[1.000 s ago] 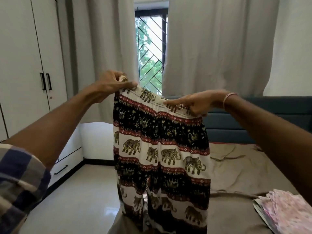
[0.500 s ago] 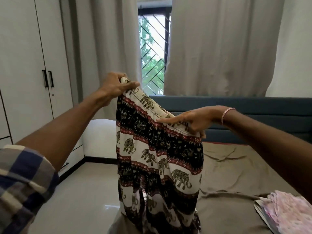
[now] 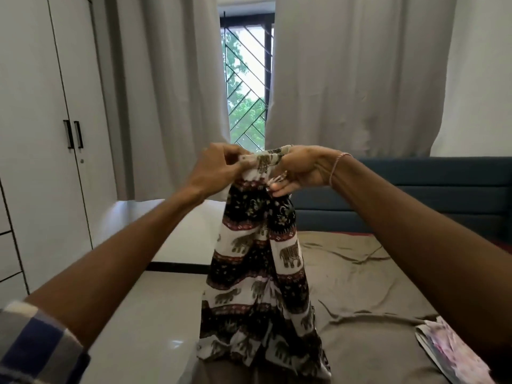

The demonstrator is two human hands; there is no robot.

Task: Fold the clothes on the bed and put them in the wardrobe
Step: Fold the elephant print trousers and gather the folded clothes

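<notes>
Black, white and red elephant-print trousers (image 3: 257,273) hang in the air above the near corner of the bed (image 3: 360,286). My left hand (image 3: 219,169) and my right hand (image 3: 302,170) meet at the top and both pinch the gathered waistband. The cloth is folded lengthwise and its legs trail down onto the brown bedsheet. The white wardrobe (image 3: 47,151) stands at the left with its doors closed.
A folded pink floral garment (image 3: 454,353) lies on the bed at the bottom right. A dark blue headboard (image 3: 429,189) runs behind the bed. Grey curtains (image 3: 354,79) flank a barred window. Shiny floor (image 3: 144,328) lies between bed and wardrobe.
My hands have come together, bringing the two ends of the waistband to meet. The trousers now hang narrow, doubled lengthwise, instead of spread wide.
</notes>
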